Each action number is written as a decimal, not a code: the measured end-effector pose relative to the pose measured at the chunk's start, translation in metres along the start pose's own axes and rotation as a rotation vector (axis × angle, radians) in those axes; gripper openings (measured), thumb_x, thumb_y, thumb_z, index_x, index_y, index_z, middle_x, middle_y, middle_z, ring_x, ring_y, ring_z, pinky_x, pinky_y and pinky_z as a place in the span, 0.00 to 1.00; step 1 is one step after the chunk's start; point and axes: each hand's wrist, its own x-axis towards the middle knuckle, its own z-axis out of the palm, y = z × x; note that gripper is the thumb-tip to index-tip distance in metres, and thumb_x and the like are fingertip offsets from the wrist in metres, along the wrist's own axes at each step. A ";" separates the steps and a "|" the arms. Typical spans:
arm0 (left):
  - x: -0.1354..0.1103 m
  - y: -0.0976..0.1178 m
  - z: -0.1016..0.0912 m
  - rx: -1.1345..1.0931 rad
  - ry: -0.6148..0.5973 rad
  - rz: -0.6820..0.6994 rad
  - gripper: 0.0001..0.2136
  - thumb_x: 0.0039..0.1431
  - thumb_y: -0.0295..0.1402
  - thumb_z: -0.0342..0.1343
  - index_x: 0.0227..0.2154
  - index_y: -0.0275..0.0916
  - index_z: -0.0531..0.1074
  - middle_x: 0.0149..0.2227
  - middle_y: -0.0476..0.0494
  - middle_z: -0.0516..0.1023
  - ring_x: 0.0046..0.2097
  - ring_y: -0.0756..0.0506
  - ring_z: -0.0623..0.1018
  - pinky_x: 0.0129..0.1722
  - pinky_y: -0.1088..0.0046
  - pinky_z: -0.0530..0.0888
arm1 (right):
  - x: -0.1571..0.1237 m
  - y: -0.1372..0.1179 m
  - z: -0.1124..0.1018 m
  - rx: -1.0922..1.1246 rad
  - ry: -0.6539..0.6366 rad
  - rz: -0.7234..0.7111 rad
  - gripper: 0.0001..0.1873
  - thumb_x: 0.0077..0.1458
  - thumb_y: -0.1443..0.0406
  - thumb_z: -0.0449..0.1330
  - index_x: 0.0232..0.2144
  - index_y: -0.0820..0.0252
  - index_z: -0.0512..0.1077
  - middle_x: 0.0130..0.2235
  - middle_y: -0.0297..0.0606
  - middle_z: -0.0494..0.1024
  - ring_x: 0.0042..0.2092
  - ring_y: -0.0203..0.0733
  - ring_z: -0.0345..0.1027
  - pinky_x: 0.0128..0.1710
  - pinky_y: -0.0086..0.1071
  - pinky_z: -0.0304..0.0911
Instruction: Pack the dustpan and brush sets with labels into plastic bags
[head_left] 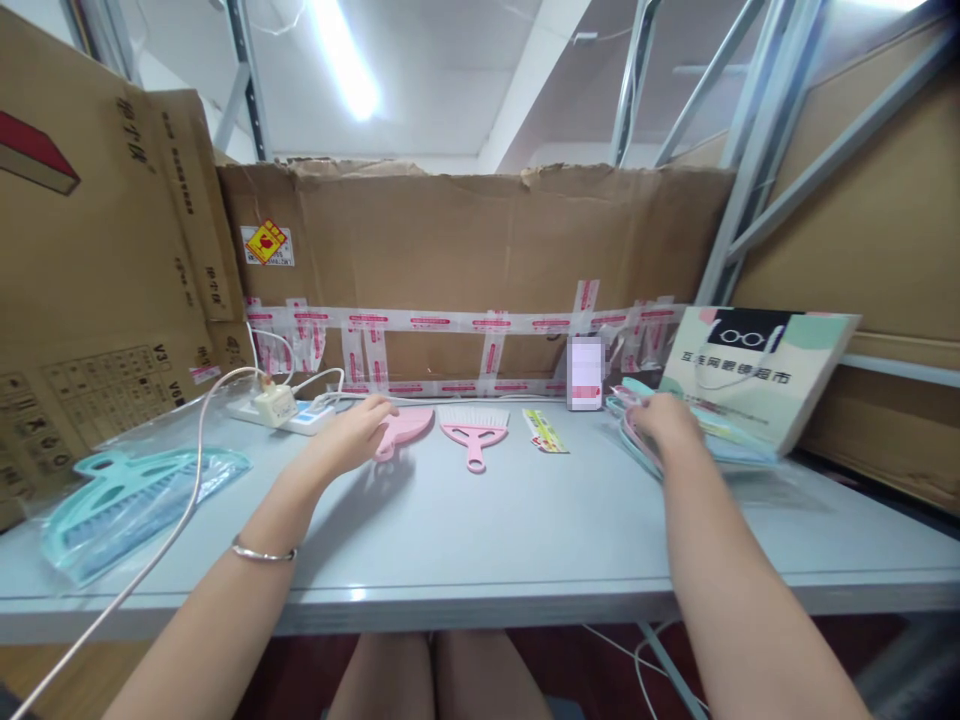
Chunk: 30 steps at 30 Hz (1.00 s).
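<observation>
My left hand (pixel 360 436) is closed at the left side of a pink dustpan (pixel 411 425) lying on the table. Its fingertips are partly hidden against the pan. Just right of it lies a small pink hand brush (pixel 474 434) with white bristles, its handle toward me. A small yellow-green printed card (pixel 545 431) rests further right. My right hand (pixel 670 425) is closed on the left end of a stack of bagged dustpan sets (pixel 724 438), pink and teal in clear plastic. Exactly which piece it grips is hard to make out.
A bagged teal dustpan and brush set (pixel 142 495) lies at the left. Behind it are a power strip with a plug (pixel 276 406) and a white cable (pixel 198 465). A phone (pixel 585 373) leans at the back. A printed box (pixel 757 370) stands right; a taped carton (pixel 480 245) walls the rear.
</observation>
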 end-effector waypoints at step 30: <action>0.022 0.042 0.015 -1.564 0.288 -0.634 0.20 0.43 0.37 0.61 0.40 0.44 0.61 0.27 0.51 0.74 0.20 0.51 0.73 0.11 0.86 0.54 | -0.128 -0.152 0.050 1.101 -0.345 -0.085 0.13 0.47 0.57 0.60 0.33 0.57 0.66 0.34 0.36 0.74 0.35 0.38 0.70 0.39 0.35 0.66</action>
